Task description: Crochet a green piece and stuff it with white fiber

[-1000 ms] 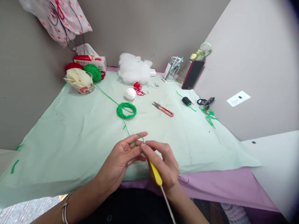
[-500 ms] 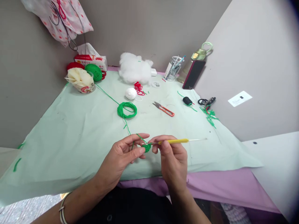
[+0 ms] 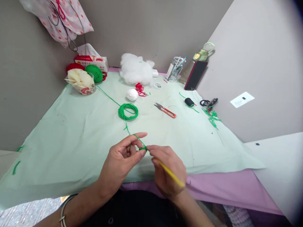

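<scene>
My left hand [image 3: 125, 154] pinches a small green crochet piece [image 3: 143, 148] between thumb and fingers, its index finger stretched out with green yarn running over it. My right hand [image 3: 169, 168] is closed around a crochet hook [image 3: 170, 173] with a yellow handle, slanted down towards me and slightly blurred. The hook's tip meets the piece but is hidden by the fingers. From my left hand the yarn leads up to a loose green yarn coil [image 3: 128, 111] on the cloth.
Beyond my hands lie orange thread snips [image 3: 165, 110], a white yarn ball [image 3: 132, 94] and white stuffing [image 3: 136, 69]. A black thread spool [image 3: 189, 101] is to the right. At the back stand a pen jar [image 3: 175, 69], a phone [image 3: 196, 75] against a bottle, and a tub [image 3: 81, 83].
My right hand has turned, swinging the hook's handle from level to slanting down towards me. The green piece has tilted and shifted slightly left with my left hand.
</scene>
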A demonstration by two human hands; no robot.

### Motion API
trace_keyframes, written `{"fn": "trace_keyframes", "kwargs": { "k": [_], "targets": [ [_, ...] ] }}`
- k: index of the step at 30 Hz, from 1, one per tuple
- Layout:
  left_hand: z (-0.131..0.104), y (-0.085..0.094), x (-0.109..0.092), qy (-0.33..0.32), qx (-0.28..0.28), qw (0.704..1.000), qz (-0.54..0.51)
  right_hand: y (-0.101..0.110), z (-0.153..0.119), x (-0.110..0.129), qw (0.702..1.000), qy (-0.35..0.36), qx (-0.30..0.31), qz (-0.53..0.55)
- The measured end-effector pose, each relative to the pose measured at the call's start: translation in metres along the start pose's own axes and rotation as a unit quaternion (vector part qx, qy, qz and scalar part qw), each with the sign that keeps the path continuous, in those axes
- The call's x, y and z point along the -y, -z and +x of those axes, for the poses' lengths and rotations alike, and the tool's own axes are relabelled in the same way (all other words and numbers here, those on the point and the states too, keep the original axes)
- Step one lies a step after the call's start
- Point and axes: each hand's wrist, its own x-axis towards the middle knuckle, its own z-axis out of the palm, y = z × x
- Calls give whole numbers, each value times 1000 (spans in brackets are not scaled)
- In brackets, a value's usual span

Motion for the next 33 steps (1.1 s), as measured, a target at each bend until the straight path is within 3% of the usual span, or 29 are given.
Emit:
{"fn": "trace_keyframes", "kwargs": {
  "k": [3,6,9,12,16,18,20,22,25,29,33],
  "targets": [
    [0,-4,-3,88,47,987,-125,-5,-5,-2,998,34,-21,-44],
    [2,-2,-6,148,74,967,-194,-6,1,-2,989,-89,-83,89],
    [3,-1,-8,120,62,976,-174,-6,10,-1,941,-212,-115,237],
    [3,-3,-6,86,57,987,-121,-8,14,-1,934,-235,-78,258],
    [4,-8,-3,67,32,991,-115,-12,7,0,975,-154,-68,143],
    [5,-7,-2,101,50,982,-149,-12,2,-1,992,-76,-62,73],
    [6,-4,-2,145,69,969,-188,-10,2,-2,995,-58,-63,53],
    [8,-1,-4,161,65,961,-213,-7,5,-2,983,-120,-90,105],
    [8,0,-6,131,39,970,-201,-5,12,-3,936,-228,-127,235],
    [6,-2,-4,81,45,991,-100,-7,15,-2,926,-245,-77,277],
    [4,1,-2,66,59,995,-50,-7,12,-6,903,-280,-88,315]
  ]
}}
